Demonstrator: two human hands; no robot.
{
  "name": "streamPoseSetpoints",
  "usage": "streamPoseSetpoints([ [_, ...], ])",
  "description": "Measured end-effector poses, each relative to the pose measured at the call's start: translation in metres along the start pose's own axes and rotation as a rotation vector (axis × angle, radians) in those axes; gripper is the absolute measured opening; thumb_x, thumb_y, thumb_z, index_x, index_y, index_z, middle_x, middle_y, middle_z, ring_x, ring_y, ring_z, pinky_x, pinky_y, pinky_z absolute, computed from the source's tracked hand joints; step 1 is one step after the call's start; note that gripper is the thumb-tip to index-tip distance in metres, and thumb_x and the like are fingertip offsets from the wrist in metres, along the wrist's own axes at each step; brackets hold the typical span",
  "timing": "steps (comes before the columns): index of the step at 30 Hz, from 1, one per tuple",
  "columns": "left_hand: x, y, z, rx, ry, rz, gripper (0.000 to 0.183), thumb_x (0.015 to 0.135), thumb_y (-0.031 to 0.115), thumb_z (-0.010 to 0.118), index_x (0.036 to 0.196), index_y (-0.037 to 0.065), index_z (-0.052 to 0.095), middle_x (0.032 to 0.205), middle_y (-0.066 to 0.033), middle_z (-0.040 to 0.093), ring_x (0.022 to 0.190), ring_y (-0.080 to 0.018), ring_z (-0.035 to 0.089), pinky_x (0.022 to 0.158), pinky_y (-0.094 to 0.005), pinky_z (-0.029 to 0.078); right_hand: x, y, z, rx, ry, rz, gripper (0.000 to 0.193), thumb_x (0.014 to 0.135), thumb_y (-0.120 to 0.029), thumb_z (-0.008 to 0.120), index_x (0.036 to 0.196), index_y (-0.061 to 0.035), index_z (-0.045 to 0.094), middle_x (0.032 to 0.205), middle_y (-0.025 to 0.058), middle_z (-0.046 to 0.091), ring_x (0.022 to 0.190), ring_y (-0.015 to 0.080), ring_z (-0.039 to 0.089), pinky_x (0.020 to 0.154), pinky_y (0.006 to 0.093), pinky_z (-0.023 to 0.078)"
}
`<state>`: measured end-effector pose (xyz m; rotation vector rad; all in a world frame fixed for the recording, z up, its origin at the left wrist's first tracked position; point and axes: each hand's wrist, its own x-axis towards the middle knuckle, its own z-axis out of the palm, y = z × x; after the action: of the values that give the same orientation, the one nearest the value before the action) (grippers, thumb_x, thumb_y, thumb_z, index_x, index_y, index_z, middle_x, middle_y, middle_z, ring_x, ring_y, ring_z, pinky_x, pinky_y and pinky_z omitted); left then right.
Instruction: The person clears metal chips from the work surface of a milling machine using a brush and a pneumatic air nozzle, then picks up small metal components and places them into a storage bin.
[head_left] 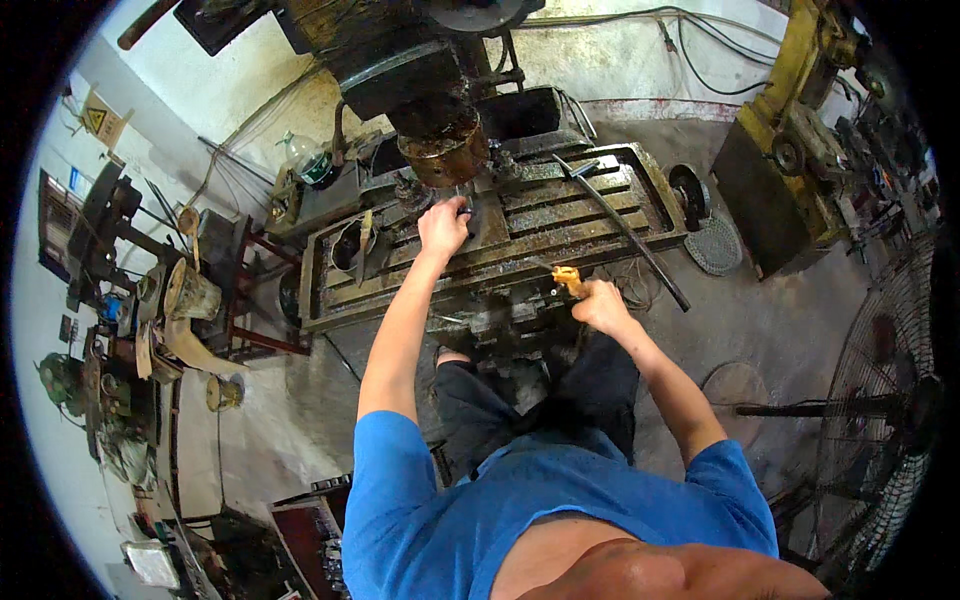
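Yellow air gun [567, 280] sits gripped in my right hand [605, 308] by the machine table [375, 292], left hand [443, 228] just below the spindle [445, 155], can't tell what it holds; looks like blow-off cleaning, next needing steady aim.

On your right, a caged fan [905, 405] is standing nearer you than a yellowish machine [765, 185], while leftward a warning sign [97, 118] is hanging and what may be a plastic bottle [314, 166] is sitting.
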<state>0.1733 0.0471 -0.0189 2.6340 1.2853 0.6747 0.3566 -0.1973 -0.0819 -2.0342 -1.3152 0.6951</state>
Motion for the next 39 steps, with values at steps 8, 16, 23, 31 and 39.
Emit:
streamPoseSetpoints([
  [8,0.010,-0.002,0.017,-0.034,0.086,-0.008,0.026,0.071,0.022,0.064,0.093,0.009,0.061,0.084,-0.0151,0.062,0.081,-0.0321,0.059,0.070,-0.0423,0.046,-0.025,-0.010,-0.047,0.229,0.003,-0.205,0.037,0.056,-0.008,0.059,0.091,0.0034,0.062,0.083,0.0148,0.064,0.076,0.0227,0.063,0.071,0.0310,0.048],
  [16,0.019,-0.006,0.009,-0.058,0.038,-0.318,0.032,0.066,0.026,0.069,0.092,0.008,0.062,0.085,-0.0146,0.063,0.082,-0.0315,0.060,0.071,-0.0412,0.048,0.040,-0.165,-0.297,0.151,0.824,-0.871,0.042,0.070,-0.008,0.049,0.109,0.0079,0.051,0.108,0.0131,0.057,0.100,0.0225,0.054,0.091,0.0306,0.038],
  [23,0.026,-0.005,0.001,-0.134,-0.021,-0.349,0.036,0.064,0.031,0.070,0.091,0.008,0.064,0.086,-0.0153,0.063,0.083,-0.0309,0.060,0.072,-0.0401,0.048,0.025,-0.225,-0.363,0.833,0.462,-1.291,0.046,0.072,-0.025,0.051,0.106,0.0052,0.051,0.103,0.0164,0.055,0.101,0.0289,0.051,0.098,0.0401,0.032],
  [31,0.031,-0.015,0.021,-0.164,-0.015,-0.370,0.038,0.062,0.033,0.073,0.075,-0.001,0.062,0.081,-0.0182,0.062,0.080,-0.0331,0.060,0.070,-0.0410,0.048,-0.012,-0.166,-0.271,0.462,0.687,-1.269,0.029,0.070,-0.028,0.057,0.074,0.0002,0.048,0.083,0.0178,0.054,0.099,0.0460,0.050,0.091,0.0614,0.030],
  [39,0.028,-0.017,0.022,-0.138,-0.005,-0.373,0.037,0.063,0.033,0.072,0.075,-0.001,0.063,0.079,-0.0189,0.062,0.077,-0.0333,0.061,0.066,-0.0411,0.049,-0.015,-0.155,-0.244,0.480,0.749,-1.143,0.031,0.069,-0.029,0.060,0.067,-0.0020,0.044,0.081,0.0151,0.053,0.099,0.0422,0.050,0.094,0.0573,0.027],
])
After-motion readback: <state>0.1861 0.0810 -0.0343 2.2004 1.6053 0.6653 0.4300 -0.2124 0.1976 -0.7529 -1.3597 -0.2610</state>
